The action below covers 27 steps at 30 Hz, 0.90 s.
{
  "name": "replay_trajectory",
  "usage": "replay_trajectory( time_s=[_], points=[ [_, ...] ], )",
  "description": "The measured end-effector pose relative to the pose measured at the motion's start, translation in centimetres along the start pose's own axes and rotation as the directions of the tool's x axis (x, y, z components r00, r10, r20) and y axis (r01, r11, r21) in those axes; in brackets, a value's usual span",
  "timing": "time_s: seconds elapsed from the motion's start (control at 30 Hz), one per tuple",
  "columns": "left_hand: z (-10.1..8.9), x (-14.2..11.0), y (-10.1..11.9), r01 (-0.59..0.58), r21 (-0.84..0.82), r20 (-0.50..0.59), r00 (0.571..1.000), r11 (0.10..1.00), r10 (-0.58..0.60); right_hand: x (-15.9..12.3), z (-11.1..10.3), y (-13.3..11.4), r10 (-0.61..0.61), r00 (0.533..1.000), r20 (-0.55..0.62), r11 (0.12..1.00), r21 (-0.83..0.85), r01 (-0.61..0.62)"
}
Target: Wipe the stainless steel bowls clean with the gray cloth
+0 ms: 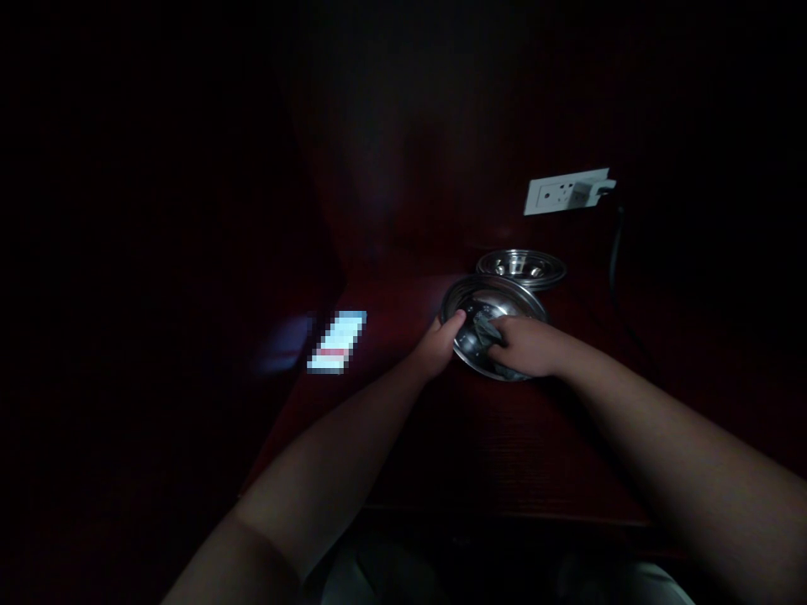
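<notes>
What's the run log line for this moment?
left hand: gripping metal bowl by rim; right hand: holding dark cloth-like piece inside it; behind: metal dishes; left side: bright pixelated rectangle; upper right: socket plate, plug

It looked like a room in a home, though darkness left which room unclear. A red, wood-grained bench (504, 445) stood by a wall, and at two o'clock from the middle of the view that wall carried a white socket plate (547, 205) with a plug (603, 190) in it; a dark cord (614, 260) hung near three o'clock. Tableware suggested it too: a shiny metal bowl (508, 296) just past three, and stacked metal dishes (547, 277) between two and three. A blurred, phone-like screen (337, 340) glowed at eight.
</notes>
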<state>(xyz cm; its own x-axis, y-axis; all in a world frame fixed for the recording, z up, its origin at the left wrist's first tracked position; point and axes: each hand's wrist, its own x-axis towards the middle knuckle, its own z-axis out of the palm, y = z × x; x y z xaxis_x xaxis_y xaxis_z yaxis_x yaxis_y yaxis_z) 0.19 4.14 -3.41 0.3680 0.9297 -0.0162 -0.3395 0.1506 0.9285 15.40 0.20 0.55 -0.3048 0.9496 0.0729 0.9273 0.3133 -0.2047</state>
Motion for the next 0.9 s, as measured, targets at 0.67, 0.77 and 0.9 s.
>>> replay_trajectory(
  time_s=[0.67,0.77,0.9],
  points=[
    [-0.7,0.9,-0.6,-0.077,0.07,0.015,0.997,0.995,0.076,0.0,0.7,-1.7,-0.24,0.95,-0.199,0.92,0.267,0.288],
    [-0.5,0.8,-0.4,-0.023,0.056,-0.028,0.999,0.998,0.024,0.2,0.8,-1.7,-0.176,0.955,-0.237,0.945,0.232,0.232],
    [0.0,0.2,0.2,0.037,0.035,-0.047,0.998,0.999,-0.035,0.4,0.9,-1.1,-0.095,0.948,-0.303,0.976,0.16,0.149]
  ],
)
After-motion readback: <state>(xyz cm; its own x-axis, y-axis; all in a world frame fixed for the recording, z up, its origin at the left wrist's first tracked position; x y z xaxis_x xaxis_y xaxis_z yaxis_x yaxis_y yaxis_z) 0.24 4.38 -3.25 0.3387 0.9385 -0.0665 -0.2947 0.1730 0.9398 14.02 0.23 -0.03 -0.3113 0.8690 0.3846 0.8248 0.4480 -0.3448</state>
